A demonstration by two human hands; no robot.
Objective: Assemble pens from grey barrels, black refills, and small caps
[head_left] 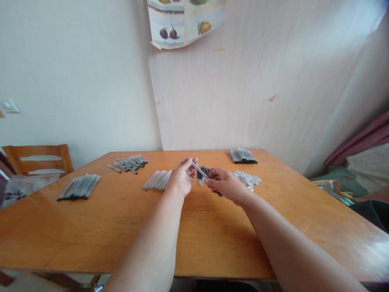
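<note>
Between my two hands a slim, translucent pen barrel slants above the middle of the table. My left hand pinches its upper left end with thumb and fingers. At its lower right end are the closed fingers of my right hand; any small part inside them is hidden. Just left of my left hand lies a row of clear barrels. Behind my hands sits a partly hidden bunch of thin, dark-ended pieces. Beyond my right hand is a pile of short whitish pieces.
On the wooden table, black-ended pens form a bundle at left, a loose heap at back left and a bundle at back right. A wooden chair stands at left. The wall borders the far edge.
</note>
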